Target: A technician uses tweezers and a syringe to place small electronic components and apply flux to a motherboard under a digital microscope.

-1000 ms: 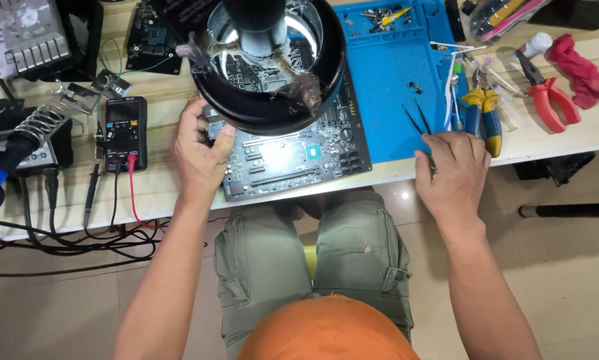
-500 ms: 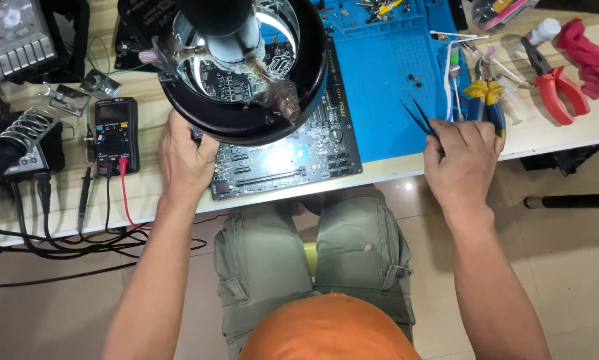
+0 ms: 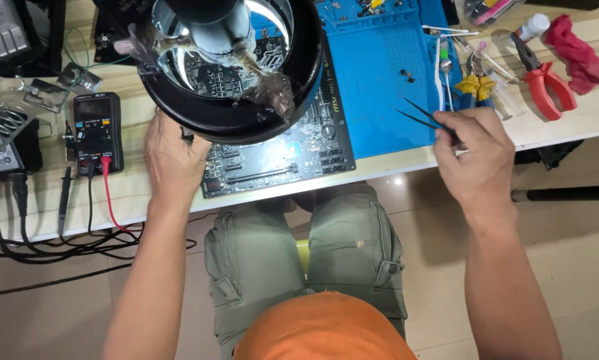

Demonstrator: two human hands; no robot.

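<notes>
**Tweezers up, board held down**

With the black circuit board [image 3: 279, 157] lying flat at the near edge of the bench, half under the round magnifier lamp [image 3: 233, 67], I judge the good way is to press it so it cannot slide and bring the tool in slowly under the lens, tips low and steady.

My left hand [image 3: 174, 157] rests on the board's edge at nine o'clock; the fingers reach up under the lamp's black rim, so I cannot tell how far they spread, only that the palm bears on the board's corner.

My right hand [image 3: 476, 157] is well apart, at three o'clock of the board, over the bench edge. Its fingers are pinched narrow around the black tweezers [image 3: 423, 117], whose two points stand slightly apart and aim toward ten o'clock above the blue work mat [image 3: 379, 87].

At one o'clock of that hand lie yellow-handled cutters [image 3: 476, 85] and red-handled pliers [image 3: 546, 83], with a red cloth [image 3: 579, 53] beyond. At nine o'clock of my left hand sits a black multimeter [image 3: 96, 130] with its red lead.
</notes>
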